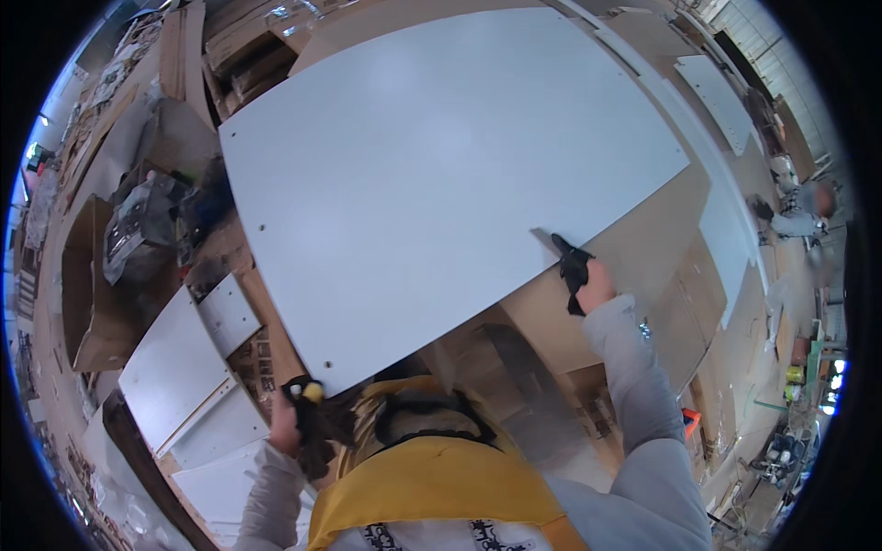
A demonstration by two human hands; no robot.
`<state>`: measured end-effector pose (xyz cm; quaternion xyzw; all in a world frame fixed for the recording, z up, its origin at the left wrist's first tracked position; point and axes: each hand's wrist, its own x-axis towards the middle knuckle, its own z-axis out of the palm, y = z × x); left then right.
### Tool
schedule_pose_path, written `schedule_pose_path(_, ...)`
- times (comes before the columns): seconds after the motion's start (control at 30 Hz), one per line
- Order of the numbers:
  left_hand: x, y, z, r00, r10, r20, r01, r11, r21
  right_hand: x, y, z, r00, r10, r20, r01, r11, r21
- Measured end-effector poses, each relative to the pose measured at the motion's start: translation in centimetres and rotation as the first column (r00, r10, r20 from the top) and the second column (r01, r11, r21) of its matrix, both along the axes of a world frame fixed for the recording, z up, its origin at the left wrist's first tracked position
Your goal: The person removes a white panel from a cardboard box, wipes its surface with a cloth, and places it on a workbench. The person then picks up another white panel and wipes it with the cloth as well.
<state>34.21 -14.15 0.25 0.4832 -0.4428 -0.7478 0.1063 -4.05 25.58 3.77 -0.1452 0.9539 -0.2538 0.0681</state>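
A large white panel [441, 193] lies in front of me, with small dark holes along its left edge. My right hand [590, 280], in a black glove that leaves part of it bare, rests at the panel's near right edge. Its fingers are stretched out over the surface; a short grey streak beside the fingertips could be a reflection or a thin tool. My left hand [299, 413], also in dark glove material, is closed by the panel's near left corner. Something small and yellow shows at its fingers, and dark, cloth-like material hangs beside it; what it holds is unclear.
Brown cardboard [634, 243] extends from under the panel on the right. Smaller white boards [179, 363] lie at the lower left, near an open cardboard box [87, 285]. More white boards [721, 101] are at the far right. Another person [799, 216] is beyond the right side.
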Motion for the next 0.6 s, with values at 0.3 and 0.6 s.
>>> schedule_pose_path(0.3, -7.1, 10.4, 3.7, 0.627, -0.738, -0.248, 0.711, 0.673, -0.205, 16.6, -3.6, 2.1, 0.889, 0.403, 0.218, -0.450, 0.858, 0.249)
schedule_pose_path(0.6, -14.0, 19.2, 2.1, 0.402, -0.806, -0.435, 0.915, 0.371, 0.157, 16.5, 5.7, -1.4, 0.996, 0.046, -0.080, -0.049, 0.998, -0.042)
